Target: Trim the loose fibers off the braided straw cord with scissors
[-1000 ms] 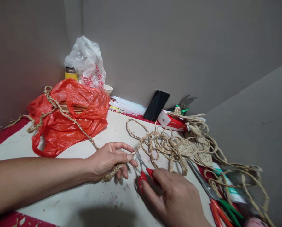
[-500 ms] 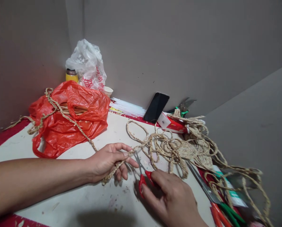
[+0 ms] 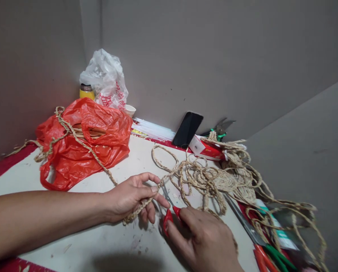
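A braided straw rope runs through my left hand, pinched between thumb and fingers, its lower part hanging below the palm. My right hand is wrapped round the red handles of a small pair of scissors. Their blade tips touch the rope just beyond my left fingertips. From there the rope runs into a loose tangled pile of braided rope at the right. Another stretch of braid lies over the red plastic bag.
A phone leans on the back wall beside a red and white box and green-handled pruners. Large scissors lie at right. A white bag, yellow bottle and paper cup stand back left.
The scissors' blades have come together across the rope, and their handles have shifted slightly left. My left hand stays almost in place with the rope.
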`<state>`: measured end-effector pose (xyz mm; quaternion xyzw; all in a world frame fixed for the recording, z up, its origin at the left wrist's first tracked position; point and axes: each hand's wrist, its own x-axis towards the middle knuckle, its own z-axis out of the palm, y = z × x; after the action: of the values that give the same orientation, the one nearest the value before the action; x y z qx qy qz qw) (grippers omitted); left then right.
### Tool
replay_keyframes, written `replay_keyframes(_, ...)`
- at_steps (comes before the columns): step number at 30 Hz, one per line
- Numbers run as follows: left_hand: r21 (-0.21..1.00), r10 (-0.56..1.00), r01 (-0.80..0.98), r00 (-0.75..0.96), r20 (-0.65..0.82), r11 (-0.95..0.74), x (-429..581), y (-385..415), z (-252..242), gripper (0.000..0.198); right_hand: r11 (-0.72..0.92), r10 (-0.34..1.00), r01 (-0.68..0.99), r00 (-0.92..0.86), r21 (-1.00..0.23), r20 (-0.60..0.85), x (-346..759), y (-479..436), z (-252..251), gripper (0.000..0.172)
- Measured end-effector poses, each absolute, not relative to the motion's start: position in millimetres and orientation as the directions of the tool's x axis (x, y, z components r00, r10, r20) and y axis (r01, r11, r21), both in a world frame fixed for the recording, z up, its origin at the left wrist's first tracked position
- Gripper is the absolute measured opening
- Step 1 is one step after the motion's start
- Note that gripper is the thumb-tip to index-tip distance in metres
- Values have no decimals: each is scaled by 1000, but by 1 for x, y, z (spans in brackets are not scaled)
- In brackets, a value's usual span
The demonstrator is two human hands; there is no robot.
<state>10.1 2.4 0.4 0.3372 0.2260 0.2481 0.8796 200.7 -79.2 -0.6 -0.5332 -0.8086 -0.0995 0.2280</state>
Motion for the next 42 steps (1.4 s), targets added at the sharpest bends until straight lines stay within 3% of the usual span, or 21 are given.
replay_keyframes(11,721,579,-265,784,-226,641,10,4,-1,36,505,770,859,-402,-88,496,201,-80,-4,30)
replay_keyframes(18,778,573,-200,785,-237,595,9,1,-2,37,446,796,890,-345,-96,497,202,-80,1,28)
replay_keyframes(42,758,591,-236,772,-233,608,9,2,1,35,496,786,861,-390,-114,480,205,-78,0,28)
